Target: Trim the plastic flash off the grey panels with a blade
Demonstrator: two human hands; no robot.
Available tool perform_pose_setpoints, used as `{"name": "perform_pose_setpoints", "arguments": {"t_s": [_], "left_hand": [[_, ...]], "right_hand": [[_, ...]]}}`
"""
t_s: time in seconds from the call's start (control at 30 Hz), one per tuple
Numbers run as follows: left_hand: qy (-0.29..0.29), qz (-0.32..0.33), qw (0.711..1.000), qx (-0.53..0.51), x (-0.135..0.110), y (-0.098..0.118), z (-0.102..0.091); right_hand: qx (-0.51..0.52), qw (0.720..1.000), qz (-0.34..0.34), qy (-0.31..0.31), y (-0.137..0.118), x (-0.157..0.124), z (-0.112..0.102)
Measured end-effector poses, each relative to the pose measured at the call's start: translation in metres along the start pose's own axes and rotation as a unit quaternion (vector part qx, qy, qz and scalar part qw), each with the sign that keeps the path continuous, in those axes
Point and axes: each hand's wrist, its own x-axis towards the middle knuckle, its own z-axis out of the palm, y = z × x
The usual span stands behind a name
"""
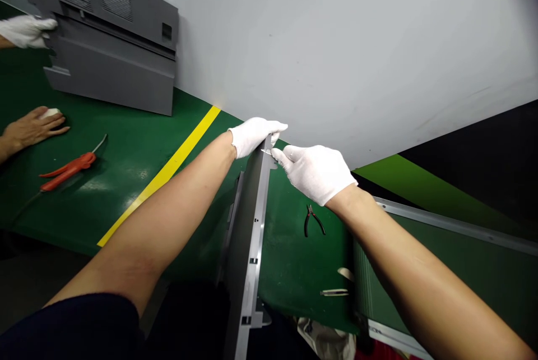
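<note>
A long grey plastic panel (247, 236) stands on edge in front of me, running away from my body over the green table (294, 259). My left hand (254, 134), in a white glove, is wrapped round the panel's far top end. My right hand (315, 172), also gloved, is closed in a pinch on a small thin metal blade or tool (266, 151), its tip touching the panel's top edge next to the left hand.
Black pliers (313, 221) and a small metal tool (335, 292) lie on the table to the right. Red-handled shears (69, 169) lie left, past a yellow line (168, 172). A co-worker's gloved hand (26, 31) holds another grey panel (113, 51); their bare hand (33, 127) rests flat.
</note>
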Motion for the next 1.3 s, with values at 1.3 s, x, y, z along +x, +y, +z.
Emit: {"name": "perform_pose_setpoints", "arguments": {"t_s": [1.3], "left_hand": [[-0.124,0.176,0.844,0.492,-0.166,0.028,0.027]], "right_hand": [[0.684,0.639,0.352,0.017,0.015,-0.18,0.189]]}}
